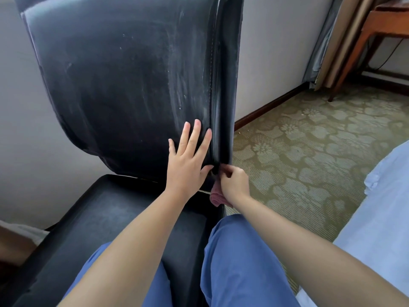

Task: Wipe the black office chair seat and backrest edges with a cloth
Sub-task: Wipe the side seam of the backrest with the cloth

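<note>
The black chair's backrest (pixel 124 80) fills the upper left, with pale wipe streaks near its right seam. Its seat (pixel 106 213) lies below, partly covered by my legs in blue trousers. My left hand (pixel 188 158) presses flat, fingers straight, on the lower right of the backrest face. My right hand (pixel 233 185) grips a pink cloth (pixel 215 197) at the bottom of the backrest's right edge (pixel 225 107). Most of the cloth is hidden behind the hand.
A grey wall (pixel 272 52) with dark skirting stands behind the chair. Patterned green carpet (pixel 309 151) spreads to the right. A wooden table leg (pixel 352 58) and curtains are at the upper right. Pale blue bedding (pixel 380 213) lies at the right edge.
</note>
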A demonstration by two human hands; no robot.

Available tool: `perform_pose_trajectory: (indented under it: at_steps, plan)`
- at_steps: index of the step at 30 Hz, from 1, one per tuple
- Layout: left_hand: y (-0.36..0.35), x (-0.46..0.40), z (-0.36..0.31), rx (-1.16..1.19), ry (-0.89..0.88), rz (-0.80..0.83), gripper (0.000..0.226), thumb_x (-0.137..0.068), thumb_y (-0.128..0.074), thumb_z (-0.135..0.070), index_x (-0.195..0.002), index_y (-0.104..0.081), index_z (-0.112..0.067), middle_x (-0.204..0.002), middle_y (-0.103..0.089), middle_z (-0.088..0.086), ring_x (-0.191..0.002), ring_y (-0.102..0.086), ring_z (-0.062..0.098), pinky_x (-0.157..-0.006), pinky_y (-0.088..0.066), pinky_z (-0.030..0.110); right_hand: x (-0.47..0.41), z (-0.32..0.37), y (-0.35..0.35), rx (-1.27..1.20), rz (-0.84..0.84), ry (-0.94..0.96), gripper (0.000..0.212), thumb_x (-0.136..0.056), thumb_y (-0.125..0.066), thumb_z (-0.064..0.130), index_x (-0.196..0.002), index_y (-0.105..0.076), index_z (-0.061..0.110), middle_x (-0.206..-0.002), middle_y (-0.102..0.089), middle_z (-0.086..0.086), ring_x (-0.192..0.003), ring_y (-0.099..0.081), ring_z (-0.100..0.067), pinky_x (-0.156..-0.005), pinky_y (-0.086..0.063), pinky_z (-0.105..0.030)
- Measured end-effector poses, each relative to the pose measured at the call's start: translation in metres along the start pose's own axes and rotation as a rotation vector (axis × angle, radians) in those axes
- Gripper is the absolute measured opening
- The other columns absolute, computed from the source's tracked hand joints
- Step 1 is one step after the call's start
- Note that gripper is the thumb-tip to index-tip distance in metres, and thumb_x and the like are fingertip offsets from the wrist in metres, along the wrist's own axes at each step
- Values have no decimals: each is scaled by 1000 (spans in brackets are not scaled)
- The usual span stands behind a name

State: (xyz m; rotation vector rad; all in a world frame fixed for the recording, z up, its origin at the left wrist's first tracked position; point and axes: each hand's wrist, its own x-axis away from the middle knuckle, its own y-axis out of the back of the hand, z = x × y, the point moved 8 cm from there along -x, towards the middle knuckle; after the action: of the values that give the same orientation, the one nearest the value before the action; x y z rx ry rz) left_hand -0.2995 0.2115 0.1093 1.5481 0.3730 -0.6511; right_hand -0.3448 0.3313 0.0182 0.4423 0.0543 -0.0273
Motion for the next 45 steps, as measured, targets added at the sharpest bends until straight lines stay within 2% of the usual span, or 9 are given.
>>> perform_pose_trajectory:
  at_steps: [2,6,11,16,21,28,32,36,45]
  plan:
    - [-2,1,0,-6,-22,-13,100,-67,-83,-29,-146,-23,-16,-154,-13,12,-143,-11,32,-98,-35,68,1,-2,3,-127,-46,-31,26,-92,-53,10,-112,-68,10,-110,-68,-4,-105,-61,-18,-88,-45,-24]
    - [-4,4,1,-5,-50,-45,93,-70,-81,-28,-144,-25,-17,-152,-15,12,-141,-14,33,-99,-33,69,11,11,5,-339,-160,3,26,-91,-56,8,-115,-66,8,-110,-64,1,-104,-58,-8,-94,-43,-19]
    - [-6,6,1,-4,-64,-58,86,-75,-76,-33,-144,-26,-17,-152,-15,11,-141,-15,33,-100,-34,68,-6,-31,-7,-204,-25,-273,21,-88,-55,7,-96,-73,13,-92,-71,-3,-87,-61,-17,-72,-40,-20]
    - [-7,8,1,-4,-66,-71,84,-77,-75,-33,-144,-26,-18,-151,-17,12,-141,-16,33,-100,-33,68,6,-35,-8,-722,-206,-454,10,-84,-67,7,-80,-67,16,-80,-68,-3,-78,-64,-18,-76,-54,-30]
    - [-10,10,2,12,-74,-71,80,-80,-72,-34,-144,-26,-18,-151,-16,12,-141,-15,33,-101,-32,68,6,-41,-21,-896,-204,-608,10,-82,-69,5,-83,-62,12,-91,-68,-13,-82,-65,-24,-81,-56,-37]
    - [-12,6,4,2,-48,-58,82,-79,-74,-32,-144,-26,-18,-152,-16,11,-141,-15,33,-100,-33,69,-4,-35,-20,-783,-103,-751,16,-76,-72,-2,-92,-66,-2,-85,-67,-17,-78,-66,-30,-79,-56,-42]
    - [-8,8,3,6,-56,-66,79,-79,-72,-33,-143,-28,-17,-151,-18,11,-141,-17,33,-100,-33,68,-4,-29,-9,-733,-132,-640,15,-77,-72,4,-82,-61,12,-87,-67,-14,-75,-64,-27,-74,-57,-39]
    - [-9,10,0,6,-62,-62,81,-78,-74,-31,-143,-28,-17,-152,-17,11,-141,-16,33,-100,-32,68,-1,-21,-4,-866,-193,-497,17,-79,-73,8,-82,-58,14,-85,-65,-10,-73,-63,-21,-72,-55,-35]
    - [-9,7,1,31,-30,-59,83,-76,-77,-27,-143,-28,-18,-152,-17,10,-141,-15,33,-99,-32,70,-10,-34,-12,-617,-232,-593,18,-75,-77,21,-79,-60,18,-82,-67,-5,-81,-66,-24,-82,-56,-40]
